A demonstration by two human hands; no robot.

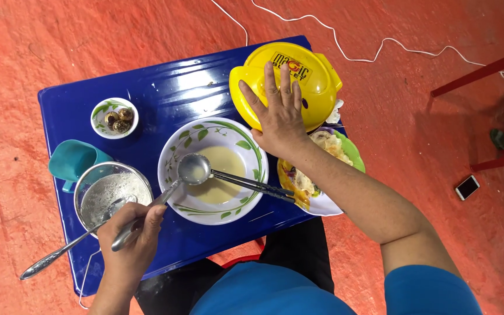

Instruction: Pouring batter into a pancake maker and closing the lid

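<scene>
**A:** Take the big white bowl with the green leaf pattern (213,170) as the landmark. What lies left of it on the glossy blue plastic surface (164,87)?

**B:** Farthest left of the bowl stands a teal plastic cup (72,159), and just beside it a round metal sieve (114,192) with a long handle, pale residue in its mesh. Up and left of the bowl sits a small white dish (114,117) holding a few dark speckled eggs.

**A:** And the left hand?

**B:** The left hand (130,234) is below and left of the bowl, its grip closed round the handle of a metal ladle (194,169). The ladle's cup hangs over the pale batter inside the bowl.

**A:** Anything else on the bowl?

**B:** A pair of dark chopsticks (252,185) rests across its right rim.

**A:** To the right of the bowl?

**B:** The right hand (277,114) lies flat, fingers spread and holding nothing, on the lid of a round yellow plastic cooker (316,76) up and right of the bowl. Below the cooker, just right of the bowl, a patterned plate with cooked food (316,169) shows under the forearm.

**A:** Off the surface?

**B:** Well right of the bowl, a phone (467,187) lies on the orange floor (30,46).
</scene>
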